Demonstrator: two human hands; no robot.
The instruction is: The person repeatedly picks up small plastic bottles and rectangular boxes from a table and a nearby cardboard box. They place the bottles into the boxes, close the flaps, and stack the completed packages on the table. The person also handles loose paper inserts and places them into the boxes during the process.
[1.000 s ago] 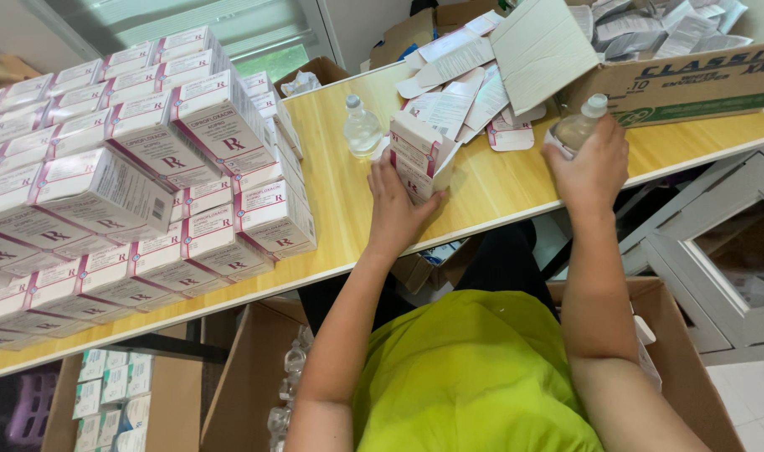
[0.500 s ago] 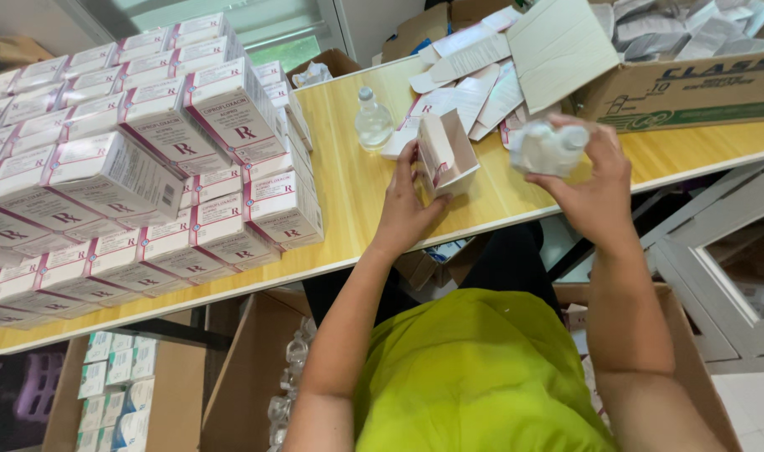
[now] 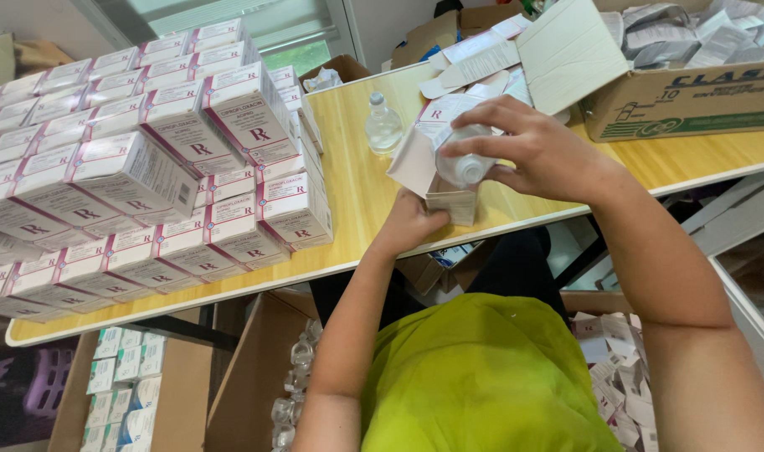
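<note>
My left hand (image 3: 411,224) grips a small open white carton (image 3: 436,180) from below, its flap up, near the front edge of the yellow table (image 3: 357,201). My right hand (image 3: 537,151) holds a clear plastic bottle (image 3: 461,159) right above the carton's open mouth, tilted toward it. Another clear bottle (image 3: 383,125) stands upright on the table just behind the carton.
A large stack of white and pink cartons (image 3: 139,167) covers the table's left half. Flat unfolded cartons (image 3: 482,59) and an open cardboard box (image 3: 683,84) of folded leaflets lie at the back right. Under the table, cardboard boxes hold bottles (image 3: 294,385) and small cartons (image 3: 122,389).
My right hand has brought the bottle from the right of the table over to the carton's mouth. My left hand has turned the carton upright with its flap open.
</note>
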